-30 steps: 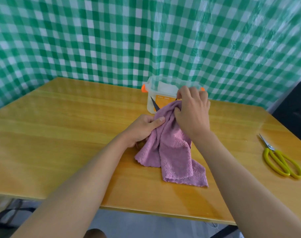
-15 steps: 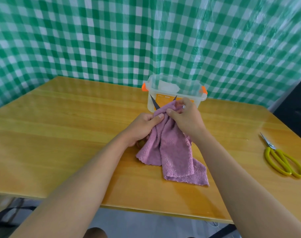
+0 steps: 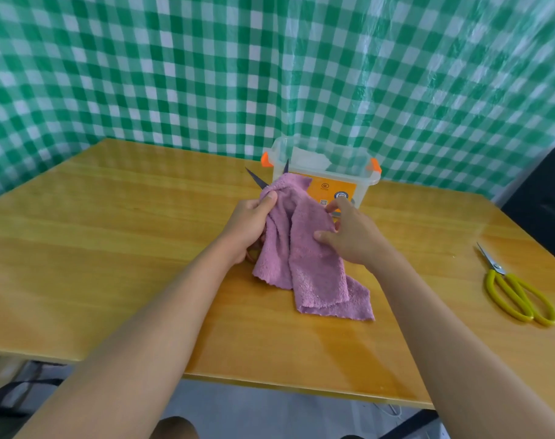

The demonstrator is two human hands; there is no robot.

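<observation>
Your left grip point(image 3: 254, 217) clasps the fluffy purple cloth point(image 3: 304, 258), which is bunched round two dark blades point(image 3: 256, 180). Its tail lies mid-tabletop point(image 3: 111, 248). Your right grip point(image 3: 349, 232) pinches a fold of it. There is one cloth, one clear box point(image 3: 342, 182) and one pair of yellow scissors point(image 3: 520, 296).

head view, looking down, near table point(image 3: 111, 248)

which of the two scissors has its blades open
The dark-bladed pair wrapped in the cloth, gripped by the left hand: its tips spread in a V. The yellow-handled pair on the table lies shut.
</observation>
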